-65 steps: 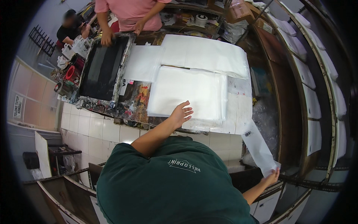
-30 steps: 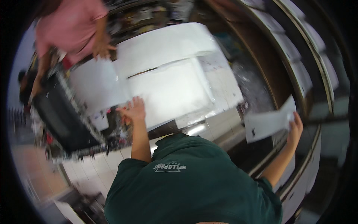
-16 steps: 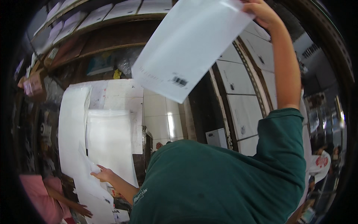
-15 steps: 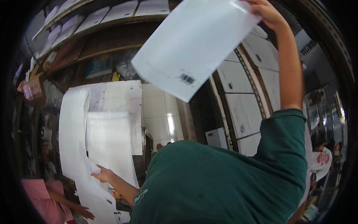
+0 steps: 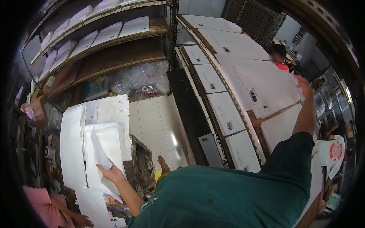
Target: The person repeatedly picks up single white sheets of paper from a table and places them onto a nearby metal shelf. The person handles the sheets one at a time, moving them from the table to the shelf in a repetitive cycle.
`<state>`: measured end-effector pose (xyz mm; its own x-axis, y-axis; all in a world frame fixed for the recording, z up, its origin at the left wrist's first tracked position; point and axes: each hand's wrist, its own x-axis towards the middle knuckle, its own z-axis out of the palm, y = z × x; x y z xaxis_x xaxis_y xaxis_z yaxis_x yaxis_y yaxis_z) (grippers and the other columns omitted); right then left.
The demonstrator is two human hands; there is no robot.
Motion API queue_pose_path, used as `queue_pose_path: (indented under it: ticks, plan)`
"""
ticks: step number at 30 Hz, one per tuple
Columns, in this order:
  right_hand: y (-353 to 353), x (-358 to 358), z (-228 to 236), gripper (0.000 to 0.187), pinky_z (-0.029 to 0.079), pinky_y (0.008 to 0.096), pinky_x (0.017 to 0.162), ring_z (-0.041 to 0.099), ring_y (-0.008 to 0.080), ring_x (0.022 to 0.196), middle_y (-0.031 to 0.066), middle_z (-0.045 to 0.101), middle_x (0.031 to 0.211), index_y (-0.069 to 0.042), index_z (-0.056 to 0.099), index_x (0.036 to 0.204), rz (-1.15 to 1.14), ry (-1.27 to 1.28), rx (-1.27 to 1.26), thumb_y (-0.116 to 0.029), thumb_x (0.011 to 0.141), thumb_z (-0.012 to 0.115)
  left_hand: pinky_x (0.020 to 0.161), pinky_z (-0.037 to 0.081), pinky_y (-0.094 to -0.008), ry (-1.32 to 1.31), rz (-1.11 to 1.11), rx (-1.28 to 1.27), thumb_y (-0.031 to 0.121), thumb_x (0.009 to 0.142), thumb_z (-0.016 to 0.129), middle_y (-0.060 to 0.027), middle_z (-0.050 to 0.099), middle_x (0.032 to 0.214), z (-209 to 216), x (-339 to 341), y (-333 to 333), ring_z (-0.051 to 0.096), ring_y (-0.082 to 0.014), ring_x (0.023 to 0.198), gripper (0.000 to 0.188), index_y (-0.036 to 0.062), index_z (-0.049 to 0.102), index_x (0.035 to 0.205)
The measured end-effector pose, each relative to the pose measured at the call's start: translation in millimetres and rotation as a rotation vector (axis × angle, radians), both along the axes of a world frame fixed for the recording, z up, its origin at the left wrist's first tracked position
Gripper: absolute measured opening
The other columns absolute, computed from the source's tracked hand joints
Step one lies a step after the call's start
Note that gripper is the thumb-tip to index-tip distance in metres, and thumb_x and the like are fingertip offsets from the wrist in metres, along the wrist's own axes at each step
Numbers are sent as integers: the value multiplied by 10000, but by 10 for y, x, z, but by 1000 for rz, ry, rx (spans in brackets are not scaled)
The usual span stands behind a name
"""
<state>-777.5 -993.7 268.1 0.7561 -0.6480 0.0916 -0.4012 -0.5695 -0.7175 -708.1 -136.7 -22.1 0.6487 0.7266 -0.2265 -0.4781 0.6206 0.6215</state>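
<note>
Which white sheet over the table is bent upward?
The bent white sheet in the person's left hand: its upper part curls up, while the stacked white sheets beneath and beside it lie flat.

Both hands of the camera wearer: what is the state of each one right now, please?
Left hand: closed, holding a white sheet by its edge.
Right hand: closed, holding a printed sheet at its edge.

The person's left hand (image 5: 112, 174) holds a thin white sheet (image 5: 100, 154), curled up above a pale stack (image 5: 111, 138). Out to the right, the right hand (image 5: 303, 86) grips the edge of a printed sheet (image 5: 262, 79) at the shelf (image 5: 256, 121). A co-worker in pink (image 5: 40, 205) stands nearby.
</note>
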Motion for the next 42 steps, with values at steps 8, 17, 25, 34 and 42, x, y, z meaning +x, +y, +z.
queue_pose_path:
  ticks: [8, 17, 25, 34, 42]
  plan:
    - [-903, -43, -522, 465, 445, 251, 744, 594, 178, 850, 71, 637, 944, -46, 630, 1032, 100, -30, -317, 9, 604, 455, 821, 465, -299, 97, -155, 26, 343, 886, 522, -110, 518, 1144, 527, -575, -560, 528, -214, 1001, 495, -29, 428, 1200]
    - [-915, 111, -572, 377, 447, 292, 812, 613, 236, 901, 145, 650, 929, -24, 644, 935, -41, -5, -728, 52, 648, 412, 810, 459, -295, 33, -247, 4, 342, 875, 541, -89, 528, 1130, 639, -827, -575, 532, -197, 992, 477, 9, 437, 1200]
    - [-787, 112, -489, 261, 457, 420, 822, 567, 322, 963, 138, 597, 1032, -129, 604, 992, -295, 365, -1069, -122, 736, 552, 775, 473, -282, 32, -329, 3, 343, 876, 542, -69, 521, 1109, 767, -981, -680, 521, -177, 973, 460, 32, 439, 1198]
    - [2772, 2567, 106, 414, 481, 290, 650, 608, 153, 717, 75, 649, 886, -103, 591, 1115, 601, -419, -367, -173, 714, 667, 805, 490, -290, -165, -474, -12, 307, 881, 539, -94, 539, 1088, 1143, -66, -919, 540, -188, 964, 397, 13, 470, 1140]
    - [5672, 1286, -750, 610, 480, 283, 637, 591, 160, 655, 118, 618, 937, -85, 393, 1314, 1369, -11, 259, -375, 820, 601, 902, 406, -344, -246, -629, 223, 289, 900, 465, -63, 557, 1148, 1402, 28, -1059, 530, -192, 1042, 372, 43, 479, 1179]
